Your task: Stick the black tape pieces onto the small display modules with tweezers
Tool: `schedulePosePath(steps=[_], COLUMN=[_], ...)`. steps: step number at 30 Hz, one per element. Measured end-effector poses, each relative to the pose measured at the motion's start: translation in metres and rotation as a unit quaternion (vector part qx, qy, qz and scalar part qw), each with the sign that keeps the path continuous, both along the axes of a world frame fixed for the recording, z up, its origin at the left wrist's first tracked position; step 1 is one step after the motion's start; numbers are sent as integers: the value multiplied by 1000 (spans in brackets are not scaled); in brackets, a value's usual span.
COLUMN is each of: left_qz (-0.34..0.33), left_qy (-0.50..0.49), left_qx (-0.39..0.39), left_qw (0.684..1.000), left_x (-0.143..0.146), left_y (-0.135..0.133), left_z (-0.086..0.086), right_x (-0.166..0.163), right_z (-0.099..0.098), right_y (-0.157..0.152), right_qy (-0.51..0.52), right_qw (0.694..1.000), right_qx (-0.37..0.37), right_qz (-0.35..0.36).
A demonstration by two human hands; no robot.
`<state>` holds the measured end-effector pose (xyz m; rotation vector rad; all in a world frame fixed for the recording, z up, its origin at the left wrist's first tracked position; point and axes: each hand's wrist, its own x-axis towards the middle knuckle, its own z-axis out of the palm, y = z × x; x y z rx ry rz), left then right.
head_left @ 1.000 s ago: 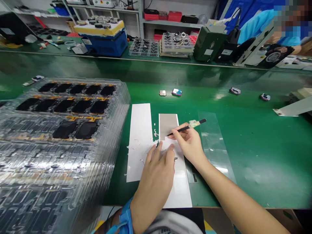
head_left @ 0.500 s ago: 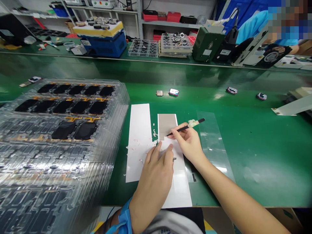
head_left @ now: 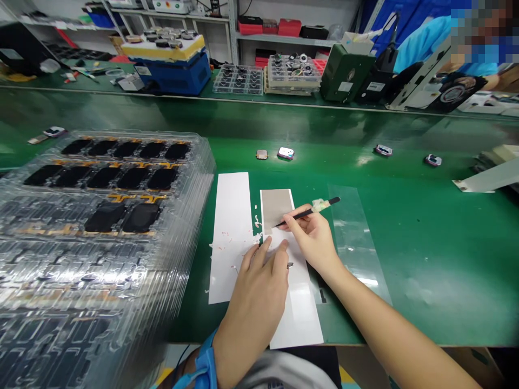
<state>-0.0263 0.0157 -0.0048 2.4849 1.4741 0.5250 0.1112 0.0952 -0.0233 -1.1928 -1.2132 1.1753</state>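
My right hand (head_left: 314, 237) pinches black tweezers (head_left: 304, 214) wrapped in pale tape near the upper end. Their tip touches the strip at the edge where its grey-brown part (head_left: 276, 204) meets white. My left hand (head_left: 259, 297), in a blue wrist strap (head_left: 206, 364), lies palm down over the white part of the strip (head_left: 298, 319), its fingers bent. A small metal end (head_left: 290, 265) pokes out beside its index finger; the rest is hidden beneath the hand. To the left lies a white sheet (head_left: 232, 216) with tiny scraps (head_left: 257, 237) along its edge.
A tall stack of clear trays (head_left: 162, 254) with black screens (head_left: 140, 217) fills the left. Transparent film (head_left: 357, 237) lies at right. Small devices (head_left: 286, 153) rest on the green surface behind. Boxes stand on the rear ledge; a person's blue sleeve (head_left: 424, 43) shows beyond.
The strip has turned slightly, its top shifting left and its lower end right. The small devices behind have drifted a little left. Both hands stay almost in place.
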Motion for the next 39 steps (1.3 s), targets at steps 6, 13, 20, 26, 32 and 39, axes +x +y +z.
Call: schedulePosePath(steps=[6, 13, 20, 26, 32, 39], left_qz=[2, -1, 94, 55, 27, 44], left_qy=[-16, -58, -393, -583, -628, -614], left_qx=[-6, -61, -194, -316, -326, -324], left_qw=[1000, 996, 894, 746, 707, 719], left_x=[-1, -3, -9, -3, -1, 2], left_y=[0, 2, 0, -8, -7, -9], left_z=[0, 5, 24, 31, 26, 26], right_x=[-2, 4, 3, -11, -13, -12], right_z=[3, 43, 69, 46, 40, 34], right_y=[0, -11, -70, -86, -85, -88], right_qy=[24, 75, 78, 128, 133, 113], right_qw=[1000, 997, 969, 965, 970, 972], right_qx=[-10, 7, 177, 185, 172, 169], right_qz=[13, 2, -156, -138, -112, -117])
